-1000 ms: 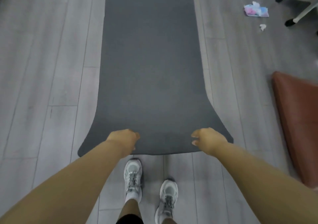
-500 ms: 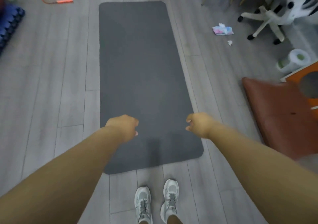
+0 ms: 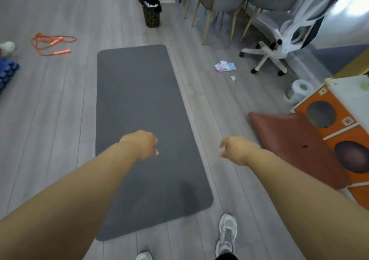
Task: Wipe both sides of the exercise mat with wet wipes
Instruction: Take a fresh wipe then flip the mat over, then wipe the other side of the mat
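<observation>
**Head view: grey mat flat on the floor, both hands empty above it**

Head camera looks down on a dark grey exercise mat (image 3: 139, 108) with rounded corners, lying flat and unrolled on grey floor planks (image 3: 50, 120). A darker patch shows near its closest right corner. Above the mat hangs the left hand (image 3: 140, 144), fingers loosely curled, holding nothing. Just off the mat's right edge, the right hand (image 3: 235, 149) is likewise curled and empty. Right of the mat's far end lies the wet wipes pack (image 3: 225, 66).
</observation>
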{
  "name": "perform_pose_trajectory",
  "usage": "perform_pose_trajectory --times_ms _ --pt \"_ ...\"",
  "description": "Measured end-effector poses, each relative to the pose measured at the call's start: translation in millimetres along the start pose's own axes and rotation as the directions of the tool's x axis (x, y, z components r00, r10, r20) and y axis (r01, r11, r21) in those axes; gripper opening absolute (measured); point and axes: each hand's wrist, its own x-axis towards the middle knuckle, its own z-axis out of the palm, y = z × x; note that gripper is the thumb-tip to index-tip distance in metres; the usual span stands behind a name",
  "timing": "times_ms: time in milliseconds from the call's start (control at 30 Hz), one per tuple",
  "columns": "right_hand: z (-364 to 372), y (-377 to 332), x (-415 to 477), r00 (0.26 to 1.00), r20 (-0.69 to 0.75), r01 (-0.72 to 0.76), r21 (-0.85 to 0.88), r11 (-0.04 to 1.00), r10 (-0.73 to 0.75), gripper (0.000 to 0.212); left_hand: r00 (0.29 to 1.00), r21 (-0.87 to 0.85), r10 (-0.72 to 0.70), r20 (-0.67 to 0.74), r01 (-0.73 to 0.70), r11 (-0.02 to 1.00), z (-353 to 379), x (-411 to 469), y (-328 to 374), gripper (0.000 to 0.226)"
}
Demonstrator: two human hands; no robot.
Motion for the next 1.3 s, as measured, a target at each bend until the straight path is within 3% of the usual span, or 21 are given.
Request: perform_pose_trajectory --times_ms 300,467,800,1300 --pt "-96 154 58 0.996 0.031 0.086 -0.143 0.986 -0.082 0.043 0.998 -0.078 -0.048 0.036 0.051 0.996 -46 65 167 0.036" --pt "-153 210 91 0.997 0.028 0.079 -0.195 0.978 -0.075 0.041 0.999 -0.116 -0.039 -0.006 0.038 0.993 -87 97 222 0.031" --pt "-254 248 220 0.995 0.034 0.098 -0.198 0.975 -0.093 0.042 0.995 -0.157 -0.094 -0.027 0.088 0.984 -186 225 244 0.039" --pt "-465 283 473 0.989 0.092 0.122 -0.1 0.987 -0.113 0.042 0.998 -0.106 -0.057 0.001 0.056 0.993 -414 480 282 0.037"
